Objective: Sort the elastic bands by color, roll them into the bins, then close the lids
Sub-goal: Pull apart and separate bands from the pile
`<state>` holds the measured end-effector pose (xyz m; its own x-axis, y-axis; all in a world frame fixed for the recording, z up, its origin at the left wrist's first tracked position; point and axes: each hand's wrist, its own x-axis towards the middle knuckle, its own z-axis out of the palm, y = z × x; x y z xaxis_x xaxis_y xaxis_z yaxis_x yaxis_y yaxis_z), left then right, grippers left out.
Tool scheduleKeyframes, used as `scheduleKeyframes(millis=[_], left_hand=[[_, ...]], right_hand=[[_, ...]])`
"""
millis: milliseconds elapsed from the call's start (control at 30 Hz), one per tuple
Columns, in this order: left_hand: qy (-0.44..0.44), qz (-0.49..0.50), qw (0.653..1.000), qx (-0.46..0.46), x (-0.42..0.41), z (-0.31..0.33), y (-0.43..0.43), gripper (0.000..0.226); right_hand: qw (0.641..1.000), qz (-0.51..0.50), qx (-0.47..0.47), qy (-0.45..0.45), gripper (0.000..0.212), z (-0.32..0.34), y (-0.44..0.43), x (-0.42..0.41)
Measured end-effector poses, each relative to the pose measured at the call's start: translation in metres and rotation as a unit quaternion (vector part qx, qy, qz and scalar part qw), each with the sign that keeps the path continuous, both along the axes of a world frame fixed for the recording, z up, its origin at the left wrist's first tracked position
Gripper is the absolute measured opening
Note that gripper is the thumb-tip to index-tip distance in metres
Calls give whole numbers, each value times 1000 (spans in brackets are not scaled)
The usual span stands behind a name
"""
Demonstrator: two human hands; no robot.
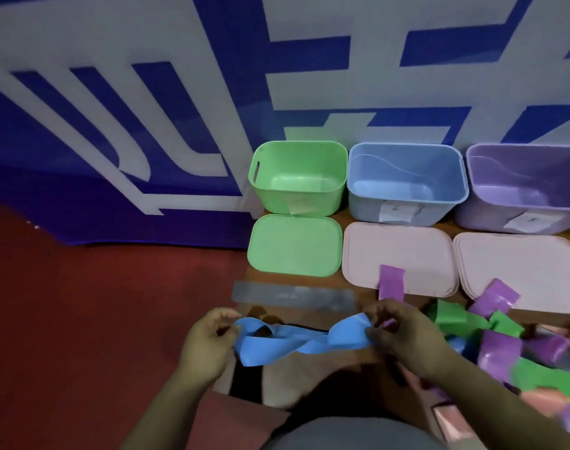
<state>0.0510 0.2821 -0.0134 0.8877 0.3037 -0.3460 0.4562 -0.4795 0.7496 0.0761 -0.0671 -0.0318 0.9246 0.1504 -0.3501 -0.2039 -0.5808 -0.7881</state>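
Barely begun: bins (407, 200) empty, lids (293, 245) off, pile (501, 349) unsorted; left hand (208, 342) and right hand (403, 336) each pinch one blue band (296, 347).

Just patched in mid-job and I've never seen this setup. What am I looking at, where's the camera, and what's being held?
There is no machine here, just a person's two bare hands, filmed by one camera worn on the head and looking down. The left hand and right hand each pinch an end of a twisted blue band. Beyond stand a green bin, a blue bin and a purple bin, all open. Before them lie a green lid and two pink lids. A mixed pile of bands sits to the right.
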Motion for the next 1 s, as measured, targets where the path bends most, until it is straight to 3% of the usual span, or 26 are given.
scheduleKeyframes(millis=[100, 233, 367, 567, 733, 1000], left_hand=[[39, -9, 999, 5, -13, -15, 23, 27], [70, -29, 997, 22, -17, -35, 31, 29], [99, -91, 991, 20, -12, -43, 25, 25], [92, -199, 971, 99, -8, -46, 16, 58], [39, -287, 940, 180, 0, -46, -10, 57], [6, -366, 915, 171, 17, -45, -88, 59]], right_hand=[[999, 36, -19, 34, 19, -19, 24, -12], [995, 50, -66, 61, 35, -38, 45, -23], [991, 51, -114, 56, 21, -37, 56, -27], [990, 42, -131, 43, 42, -54, 42, -40], [982, 16, -191, -8, 27, -16, 32, -39], [971, -7, -238, -29, 31, -1, -35, -49]])
